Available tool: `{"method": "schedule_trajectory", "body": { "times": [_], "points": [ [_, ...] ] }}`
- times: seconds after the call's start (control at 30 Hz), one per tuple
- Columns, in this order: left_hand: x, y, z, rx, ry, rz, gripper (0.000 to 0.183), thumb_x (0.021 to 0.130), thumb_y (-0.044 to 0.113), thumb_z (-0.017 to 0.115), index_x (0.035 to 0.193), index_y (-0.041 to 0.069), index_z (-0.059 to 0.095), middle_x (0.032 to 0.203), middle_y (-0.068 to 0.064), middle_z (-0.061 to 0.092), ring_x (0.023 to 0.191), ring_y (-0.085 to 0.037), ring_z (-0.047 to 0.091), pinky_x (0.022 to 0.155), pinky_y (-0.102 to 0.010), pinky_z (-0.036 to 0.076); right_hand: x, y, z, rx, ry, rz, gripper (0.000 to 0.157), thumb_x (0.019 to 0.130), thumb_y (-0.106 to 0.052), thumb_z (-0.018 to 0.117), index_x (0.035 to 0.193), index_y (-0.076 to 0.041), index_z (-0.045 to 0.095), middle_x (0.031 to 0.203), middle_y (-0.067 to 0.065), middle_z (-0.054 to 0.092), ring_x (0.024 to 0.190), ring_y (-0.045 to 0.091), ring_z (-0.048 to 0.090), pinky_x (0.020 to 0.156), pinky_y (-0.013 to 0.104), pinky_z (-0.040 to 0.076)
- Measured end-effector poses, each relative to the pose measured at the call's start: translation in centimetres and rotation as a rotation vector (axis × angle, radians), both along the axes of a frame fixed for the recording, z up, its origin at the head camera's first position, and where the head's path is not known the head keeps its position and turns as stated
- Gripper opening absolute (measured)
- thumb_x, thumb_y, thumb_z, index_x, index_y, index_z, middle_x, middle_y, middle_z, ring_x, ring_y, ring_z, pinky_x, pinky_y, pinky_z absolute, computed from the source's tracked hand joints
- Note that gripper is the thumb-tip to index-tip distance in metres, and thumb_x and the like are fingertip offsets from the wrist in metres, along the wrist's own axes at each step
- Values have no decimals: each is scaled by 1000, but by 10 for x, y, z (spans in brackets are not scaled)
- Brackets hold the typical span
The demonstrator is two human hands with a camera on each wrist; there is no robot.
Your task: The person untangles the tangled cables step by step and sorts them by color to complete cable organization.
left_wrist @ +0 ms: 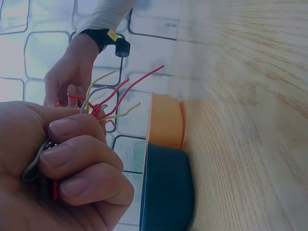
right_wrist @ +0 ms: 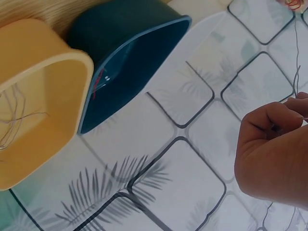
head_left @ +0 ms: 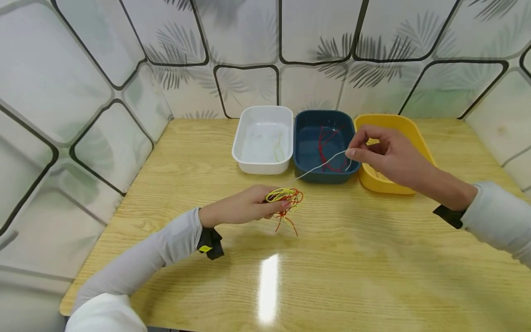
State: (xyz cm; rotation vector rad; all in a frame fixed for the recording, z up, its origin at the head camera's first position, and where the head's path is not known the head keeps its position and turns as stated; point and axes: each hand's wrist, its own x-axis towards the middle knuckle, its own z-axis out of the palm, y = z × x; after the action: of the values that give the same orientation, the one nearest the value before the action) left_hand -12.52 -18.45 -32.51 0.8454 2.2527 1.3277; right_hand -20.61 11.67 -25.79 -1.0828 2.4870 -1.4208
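My left hand (head_left: 244,205) grips a tangled bundle of thin red and yellow wires (head_left: 286,198) above the table. In the left wrist view, grey strands show between the curled fingers, and loose red wire ends (left_wrist: 144,79) poke out past them. Up and to the right, my right hand (head_left: 390,152) pinches one pale grey wire (head_left: 321,165) between thumb and fingertips. That wire stretches down toward the bundle, over the front of the blue bin. The right wrist view shows it running up from the fingers.
Three bins stand side by side at the wall: a white bin (head_left: 263,169) with yellow wire inside, a dark blue bin (head_left: 327,178) with red wires, and a yellow bin (head_left: 383,185) holding grey wires (right_wrist: 17,110). The wooden table (head_left: 352,276) extends toward me.
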Motion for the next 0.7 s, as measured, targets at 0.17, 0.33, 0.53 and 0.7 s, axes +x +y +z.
{"method": "schedule_trajectory", "body": {
  "times": [0.17,0.33,0.53,0.7],
  "points": [
    [2,-2,-1,-16,3,15,27,96,38,45,90,12,52,64,-3,40,53,-17,35,51,-29,30,-4,8,0,0,-19,-36,14,90,-24,58,95,-11,56,80,8,45,48,23,38,48,33,33],
    [3,-3,-2,-26,-4,31,26,96,37,46,92,13,53,65,-2,42,54,-16,36,51,-28,31,-5,16,2,26,-34,-81,17,90,-26,59,96,-11,55,80,8,42,47,23,36,47,34,31],
    [2,-2,-3,-20,8,29,26,96,36,47,91,11,53,65,-2,41,54,-16,36,51,-28,31,-5,23,6,28,-29,-104,17,90,-25,59,98,-11,56,83,8,43,47,22,36,47,33,31],
    [1,-1,-2,-3,-3,15,25,97,35,45,92,12,53,64,-3,40,53,-17,35,50,-28,29,-5,30,8,32,-37,-129,19,90,-24,59,100,-9,55,85,9,43,48,22,35,48,33,30]
  ]
}}
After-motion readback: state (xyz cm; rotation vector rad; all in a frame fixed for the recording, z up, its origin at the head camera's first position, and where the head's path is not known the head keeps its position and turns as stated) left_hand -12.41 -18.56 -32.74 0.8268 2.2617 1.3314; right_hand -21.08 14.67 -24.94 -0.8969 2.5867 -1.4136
